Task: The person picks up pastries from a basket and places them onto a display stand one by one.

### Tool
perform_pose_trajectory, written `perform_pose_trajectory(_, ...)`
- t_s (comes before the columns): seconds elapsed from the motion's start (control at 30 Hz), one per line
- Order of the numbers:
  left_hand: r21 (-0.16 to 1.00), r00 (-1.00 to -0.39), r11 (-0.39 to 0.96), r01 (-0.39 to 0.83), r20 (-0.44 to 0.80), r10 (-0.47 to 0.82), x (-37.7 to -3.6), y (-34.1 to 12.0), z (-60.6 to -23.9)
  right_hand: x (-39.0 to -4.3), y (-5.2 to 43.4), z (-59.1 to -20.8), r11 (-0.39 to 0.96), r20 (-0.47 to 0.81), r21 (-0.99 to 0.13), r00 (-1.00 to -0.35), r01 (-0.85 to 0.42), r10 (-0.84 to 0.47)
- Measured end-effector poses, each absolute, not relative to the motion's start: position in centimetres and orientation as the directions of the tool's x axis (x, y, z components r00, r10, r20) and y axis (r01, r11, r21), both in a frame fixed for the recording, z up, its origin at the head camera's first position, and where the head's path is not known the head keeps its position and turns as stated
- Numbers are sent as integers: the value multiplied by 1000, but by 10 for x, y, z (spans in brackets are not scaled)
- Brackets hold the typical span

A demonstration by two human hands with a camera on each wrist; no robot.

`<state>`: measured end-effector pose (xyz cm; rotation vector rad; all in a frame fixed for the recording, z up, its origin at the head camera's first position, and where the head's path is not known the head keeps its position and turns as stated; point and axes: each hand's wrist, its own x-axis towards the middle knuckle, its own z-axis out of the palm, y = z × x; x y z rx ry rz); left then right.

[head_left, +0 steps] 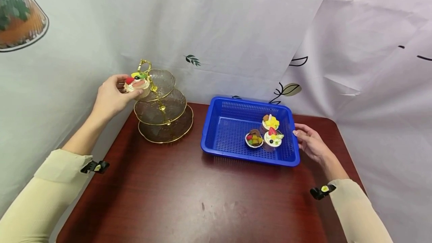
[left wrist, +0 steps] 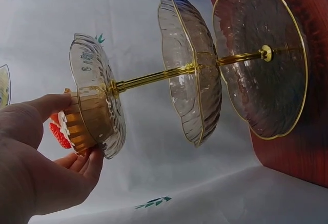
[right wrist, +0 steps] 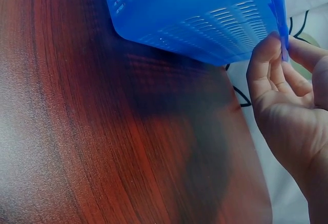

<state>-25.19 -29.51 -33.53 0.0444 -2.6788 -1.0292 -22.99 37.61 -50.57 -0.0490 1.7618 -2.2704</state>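
A three-tier glass stand (head_left: 164, 108) (left wrist: 197, 75) with gold rims stands at the table's back left. My left hand (head_left: 113, 95) (left wrist: 38, 162) grips a fruit-topped cupcake (head_left: 137, 83) (left wrist: 77, 126) at the left edge of the top tier (head_left: 162, 81) (left wrist: 97, 88). A blue plastic basket (head_left: 233, 130) (right wrist: 205, 14) sits to the right with three toy cupcakes (head_left: 266, 132) in its right end. My right hand (head_left: 312, 143) (right wrist: 287, 90) holds the basket's right rim, thumb on the edge.
The dark red wooden table (head_left: 189, 194) (right wrist: 102, 131) has free surface in front of the stand and basket. A white printed curtain (head_left: 236, 29) hangs close behind and on both sides. The lower two tiers hold nothing.
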Motion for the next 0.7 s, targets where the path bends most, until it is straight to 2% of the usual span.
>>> perform_pose_trajectory(0.27, 655, -969, 753, 70, 224, -106, -249, -295, -330, -230, 377, -505, -227, -118, -959, -966, 171, -229)
perform_pose_trajectory(0.7, 683, -991, 728, 52, 124, -45, -249, -298, -328, -228, 376, -506, -227, -122, -958, -965, 175, -232)
